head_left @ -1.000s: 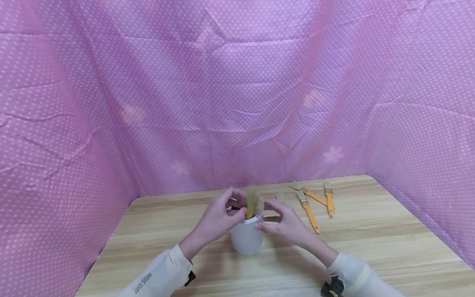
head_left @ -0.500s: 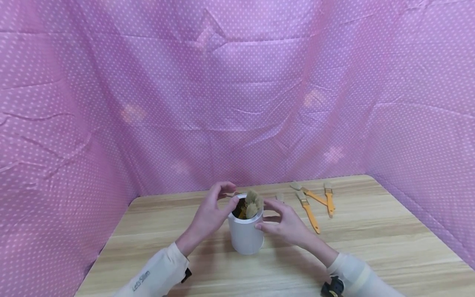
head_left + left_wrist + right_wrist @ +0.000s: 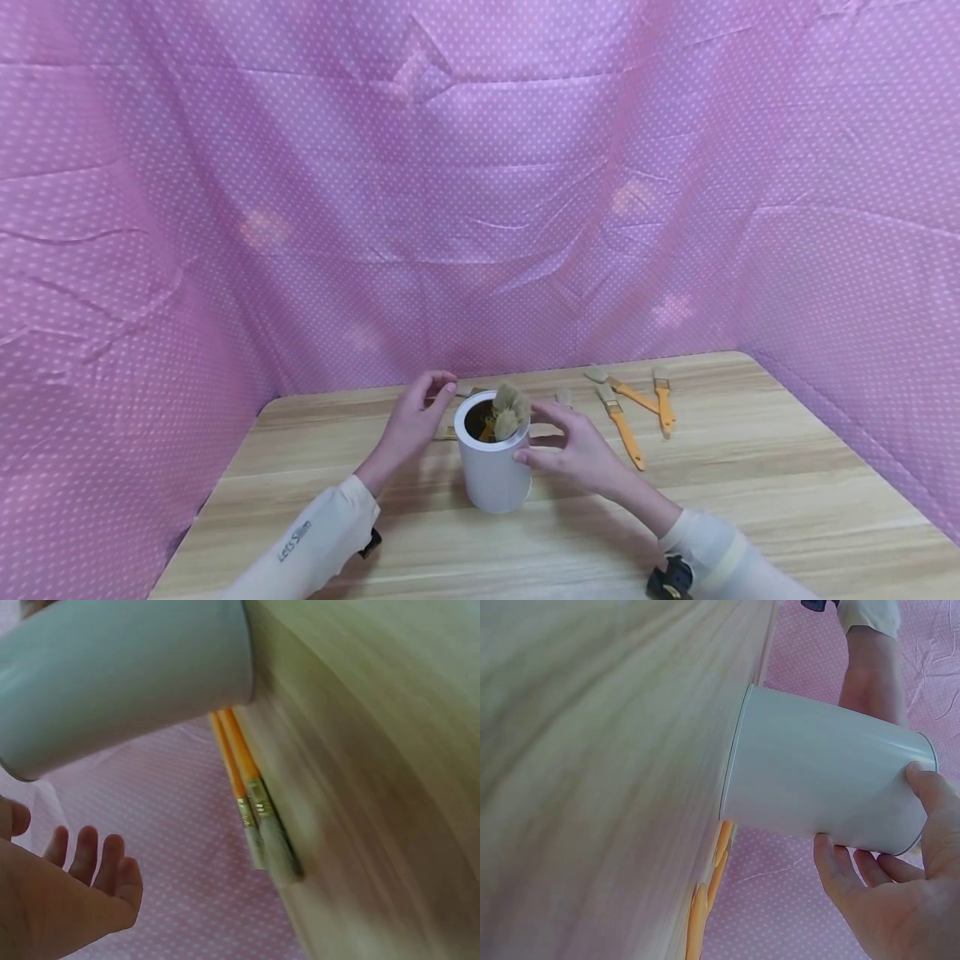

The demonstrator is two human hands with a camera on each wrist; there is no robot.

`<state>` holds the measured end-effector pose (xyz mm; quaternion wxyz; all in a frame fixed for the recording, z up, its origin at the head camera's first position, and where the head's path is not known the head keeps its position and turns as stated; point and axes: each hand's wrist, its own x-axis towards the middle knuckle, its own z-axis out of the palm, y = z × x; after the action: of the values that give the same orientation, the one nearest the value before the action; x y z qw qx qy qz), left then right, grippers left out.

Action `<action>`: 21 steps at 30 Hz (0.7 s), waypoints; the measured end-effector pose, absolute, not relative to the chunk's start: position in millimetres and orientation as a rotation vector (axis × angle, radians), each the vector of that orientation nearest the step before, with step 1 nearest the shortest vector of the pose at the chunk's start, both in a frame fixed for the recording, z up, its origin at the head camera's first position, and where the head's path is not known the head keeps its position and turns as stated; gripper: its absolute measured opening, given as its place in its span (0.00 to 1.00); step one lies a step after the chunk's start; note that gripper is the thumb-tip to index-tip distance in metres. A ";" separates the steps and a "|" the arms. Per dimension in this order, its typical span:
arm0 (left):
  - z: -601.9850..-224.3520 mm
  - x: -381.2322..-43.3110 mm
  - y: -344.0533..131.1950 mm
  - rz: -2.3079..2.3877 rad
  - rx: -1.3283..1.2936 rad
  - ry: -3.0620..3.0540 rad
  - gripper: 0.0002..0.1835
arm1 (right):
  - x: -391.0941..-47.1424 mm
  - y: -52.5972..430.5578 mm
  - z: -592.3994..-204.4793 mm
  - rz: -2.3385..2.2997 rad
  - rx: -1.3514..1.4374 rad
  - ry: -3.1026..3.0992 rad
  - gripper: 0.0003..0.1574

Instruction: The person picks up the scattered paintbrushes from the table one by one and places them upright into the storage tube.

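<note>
A white can (image 3: 495, 477) stands upright on the table. Paintbrushes (image 3: 512, 408) are in it, pale bristles up, leaning against the right side of its mouth; how many is unclear. My right hand (image 3: 577, 450) holds the can near its rim, thumb on the near side and fingers around the right side. In the right wrist view the thumb and fingertips touch the can's wall. My left hand (image 3: 408, 423) hovers left of the can, fingers loosely bent, holding nothing. Two orange-handled paintbrushes (image 3: 247, 765) lie behind the can in the left wrist view.
Several more orange-handled paintbrushes (image 3: 622, 429) lie on the wooden table (image 3: 750, 467) to the right, two of them crossing. Bristles (image 3: 564, 398) of another show behind my right hand. A pink dotted cloth (image 3: 480, 208) hangs around the back and sides.
My left hand has let go of a paintbrush in the can and drawn away to the left. The can has shifted and tipped slightly toward the left; the right hand still holds it.
</note>
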<state>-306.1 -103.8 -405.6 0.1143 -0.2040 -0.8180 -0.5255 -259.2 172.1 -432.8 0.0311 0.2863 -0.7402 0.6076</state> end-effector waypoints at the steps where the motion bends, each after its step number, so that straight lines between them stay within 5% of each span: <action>1: -408.0 -308.1 -104.6 -1.533 -0.596 -2.423 0.17 | -259.3 171.9 -432.8 1.868 0.883 -2.281 0.46; 7: -418.0 -313.6 -106.9 -1.477 -0.594 -2.548 0.18 | -260.2 171.1 -433.9 1.859 0.907 -2.257 0.45; 15: -417.6 -302.6 -107.1 -1.784 -0.787 -2.558 0.34 | -260.5 171.1 -433.3 1.856 0.905 -2.266 0.44; 21: -422.4 -291.8 -108.5 -1.853 -0.927 -2.543 0.27 | -259.9 172.7 -434.5 1.871 0.910 -2.270 0.44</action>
<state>-291.8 -108.5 -422.4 -0.0693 -0.2819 -0.7734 -0.5635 -259.9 172.7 -434.5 0.0314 0.2954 -0.7369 0.6073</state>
